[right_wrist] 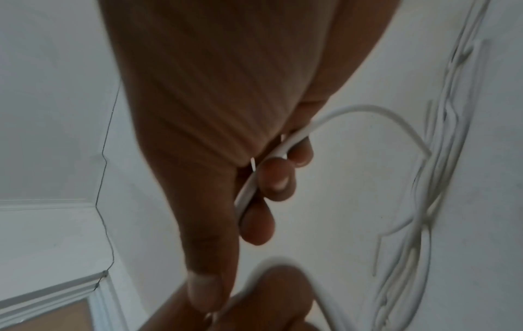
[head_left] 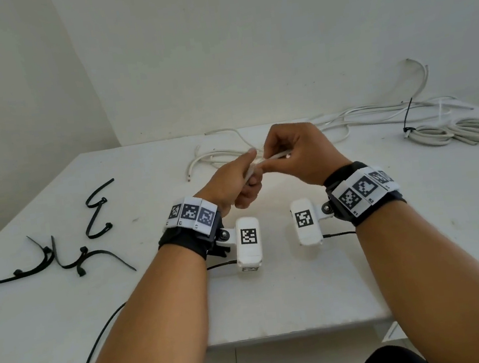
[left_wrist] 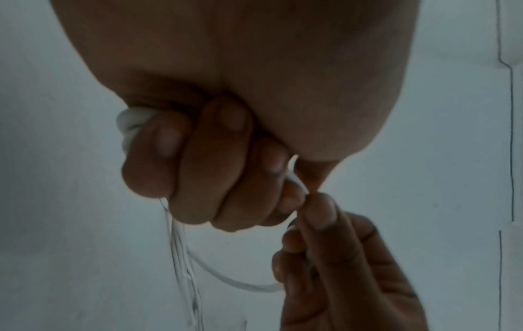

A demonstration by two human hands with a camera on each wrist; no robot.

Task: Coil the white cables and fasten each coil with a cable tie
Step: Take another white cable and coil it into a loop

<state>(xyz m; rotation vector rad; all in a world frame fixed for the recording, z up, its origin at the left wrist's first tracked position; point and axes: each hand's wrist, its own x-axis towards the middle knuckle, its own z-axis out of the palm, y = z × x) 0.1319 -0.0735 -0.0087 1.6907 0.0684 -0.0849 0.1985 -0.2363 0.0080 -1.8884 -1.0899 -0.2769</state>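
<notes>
White surface (head_left: 276,297): both grips raised mid-scene, left hand (head_left: 232,182) fisted round white cable (head_left: 277,156), right hand (head_left: 298,153) pinching it.

Both hands (head_left: 264,169) meet mid-table, raised off the top, blocking the centre lane. Bare table (head_left: 290,289) in front of them, near edge to wrists: free, except two wrist cams (head_left: 277,231) hanging low. Left side: black ties (head_left: 68,247) scattered, w/ a bare strip betw. them and left arm. Behind hands: loose cable (head_left: 217,157) sprawls on the top, no flat room. Far right: tied coil (head_left: 452,131) plus more cables (head_left: 375,116) along back edge. Right-front corner free.
</notes>
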